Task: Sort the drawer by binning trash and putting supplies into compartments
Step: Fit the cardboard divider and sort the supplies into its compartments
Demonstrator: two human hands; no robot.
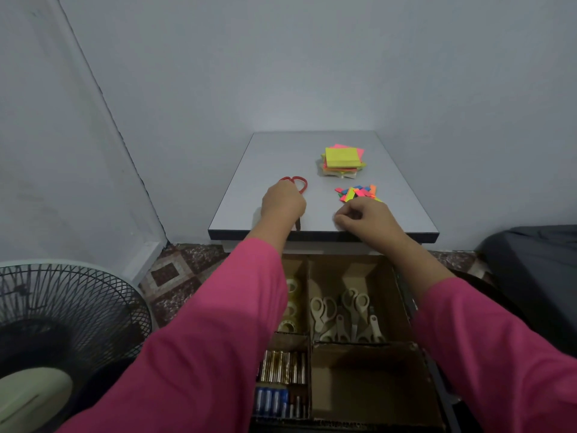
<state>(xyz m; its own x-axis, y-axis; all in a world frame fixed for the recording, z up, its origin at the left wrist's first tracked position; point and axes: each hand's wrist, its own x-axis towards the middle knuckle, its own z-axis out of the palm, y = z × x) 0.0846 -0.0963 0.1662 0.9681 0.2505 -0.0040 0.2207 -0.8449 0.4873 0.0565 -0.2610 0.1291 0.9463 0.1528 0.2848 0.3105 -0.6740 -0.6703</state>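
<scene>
A gray table point(281, 151) stands against the wall. Below its near edge is an open drawer point(402, 301) made of brown cardboard walls that split it into compartments. To the left, on the floor, is a fan point(62, 310) with a dark wire cage.

2 arms in pink sleeves point(218, 323) reach over the drawer to the table. The left hand point(283, 203) lies on top of red scissors point(295, 183) near the front left of the table, with its fingers curled around them. The red handles stick out past the fingers, and the blade tip shows near the table edge. The right hand point(365, 217) rests on the table just beside it, with its fingers curled in. I cannot tell if it is pinching something small.

A stack of sticky notes point(342, 160), yellow on top with pink under it, sits farther back on the right. Nearer, a pile of small bright paper tabs point(357, 192) lies just past the right hand.

In the drawer, cream scissors point(343, 317) fill the back right compartment. Tape rolls point(290, 304) sit in the back left one. Batteries point(282, 367), gold and blue, lie in the front left. The front right compartment point(371, 385) is dark inside.
</scene>
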